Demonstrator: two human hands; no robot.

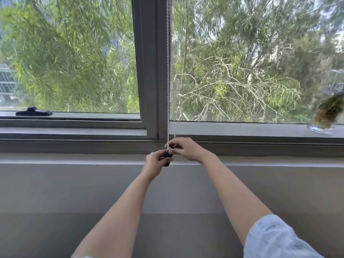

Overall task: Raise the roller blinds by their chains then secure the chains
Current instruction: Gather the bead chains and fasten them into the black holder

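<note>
A white bead chain (168,71) hangs straight down in front of the grey window mullion (150,67). Its lower end meets a small black chain holder (168,158) just below the sill. My left hand (155,163) grips that black holder from the left. My right hand (185,148) pinches the chain right above the holder, with a second strand rising at its fingertips. The blind itself is out of view above the frame.
A black window handle (33,111) lies on the left frame. At the far right a glass vase (320,128) with a dried brownish bunch stands on the sill (242,129). Below the sill runs a plain grey wall (74,192).
</note>
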